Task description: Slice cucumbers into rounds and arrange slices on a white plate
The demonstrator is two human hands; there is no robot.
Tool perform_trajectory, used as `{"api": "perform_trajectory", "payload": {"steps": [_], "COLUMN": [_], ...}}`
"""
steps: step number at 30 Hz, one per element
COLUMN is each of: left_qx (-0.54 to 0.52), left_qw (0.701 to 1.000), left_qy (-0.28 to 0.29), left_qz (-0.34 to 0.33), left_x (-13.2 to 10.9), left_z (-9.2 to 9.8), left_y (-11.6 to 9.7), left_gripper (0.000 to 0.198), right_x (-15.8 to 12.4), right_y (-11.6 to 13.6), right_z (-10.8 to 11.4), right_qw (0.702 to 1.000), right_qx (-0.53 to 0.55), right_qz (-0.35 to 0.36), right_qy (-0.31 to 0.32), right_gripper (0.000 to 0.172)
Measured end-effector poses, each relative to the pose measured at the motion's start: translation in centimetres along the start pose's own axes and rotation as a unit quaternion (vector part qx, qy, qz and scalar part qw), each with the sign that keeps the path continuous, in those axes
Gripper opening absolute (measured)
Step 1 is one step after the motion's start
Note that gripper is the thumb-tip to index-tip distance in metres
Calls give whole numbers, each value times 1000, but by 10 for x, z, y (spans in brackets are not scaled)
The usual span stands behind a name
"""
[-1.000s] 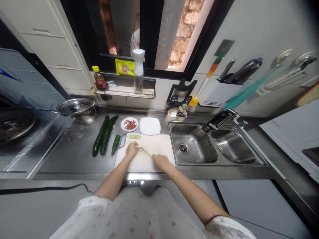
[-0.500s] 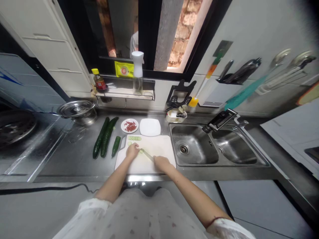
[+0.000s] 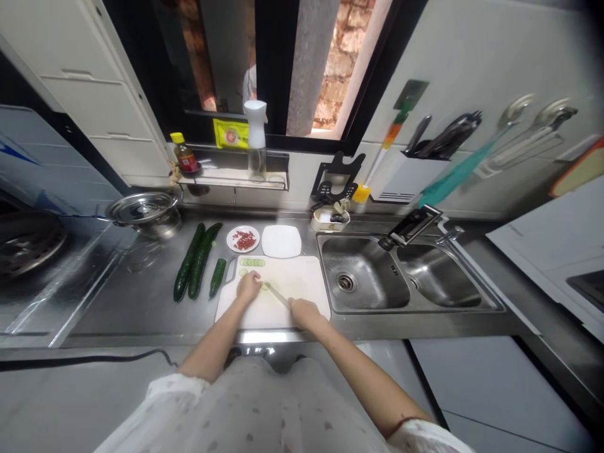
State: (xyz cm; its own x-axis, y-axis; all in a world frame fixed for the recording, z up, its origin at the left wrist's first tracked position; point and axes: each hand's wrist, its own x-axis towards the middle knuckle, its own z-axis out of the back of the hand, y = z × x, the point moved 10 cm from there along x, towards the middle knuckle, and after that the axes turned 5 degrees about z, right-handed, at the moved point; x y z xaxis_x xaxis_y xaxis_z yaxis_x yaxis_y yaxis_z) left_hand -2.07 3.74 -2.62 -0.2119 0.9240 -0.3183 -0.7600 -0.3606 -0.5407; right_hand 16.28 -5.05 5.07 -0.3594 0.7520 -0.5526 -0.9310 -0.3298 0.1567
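Note:
My right hand [image 3: 304,312] is closed round the handle of a knife [image 3: 279,296], its blade slanting up and left over a white cutting board [image 3: 302,277]. At the blade's tip lies a pale green cucumber slice [image 3: 265,286]. Just left of it, my left hand [image 3: 248,288] has its fingers pinched together low over the board; what they hold, if anything, is too small to make out. A row of overlapping cucumber slices [image 3: 252,262] lies along the board's top left, with one single slice [image 3: 243,272] below it, near my left fingers.
Left of the board lie a cut cucumber piece [image 3: 218,277] and two whole cucumbers [image 3: 201,264]. Behind it stand a plate of chopped red bits [image 3: 234,231] and a white square plate [image 3: 282,241]. A double sink [image 3: 368,308] adjoins on the right; a lidded steel pot [image 3: 163,223] stands back left.
The whole view has shifted slightly to the left. Both hands and the knife keep nearly the same place over the board, and the slice by the blade tip shows a little more plainly.

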Motion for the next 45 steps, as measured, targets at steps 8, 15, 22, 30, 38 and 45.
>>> {"api": "perform_trajectory", "payload": {"steps": [8,15,22,30,38,45], "left_qx": [-3,32,41,-31,-81,-25], "left_qw": [998,991,996,999,992,989], "left_qy": [-45,-52,-36,-16,-86,-121], "left_qz": [-38,-119,-69,-7,41,77], "left_x": [-16,-36,-27,-18,-5,1], "left_z": [-2,-5,-3,2,41,60], "left_y": [-4,-22,-21,-13,25,45], "left_gripper": [27,29,21,8,10,19], "right_x": [-20,-24,-17,-10,-9,-6], "right_y": [-20,-38,-56,-65,-62,-62], "right_z": [-17,-24,-26,-29,-24,-22], "right_qw": [999,989,980,976,978,978], "right_qx": [15,86,111,122,115,120], "right_qz": [-16,-83,-117,-123,-137,-134], "right_qy": [-28,-90,-116,-135,-110,-109], "right_gripper": [29,29,33,33,35,37]}}
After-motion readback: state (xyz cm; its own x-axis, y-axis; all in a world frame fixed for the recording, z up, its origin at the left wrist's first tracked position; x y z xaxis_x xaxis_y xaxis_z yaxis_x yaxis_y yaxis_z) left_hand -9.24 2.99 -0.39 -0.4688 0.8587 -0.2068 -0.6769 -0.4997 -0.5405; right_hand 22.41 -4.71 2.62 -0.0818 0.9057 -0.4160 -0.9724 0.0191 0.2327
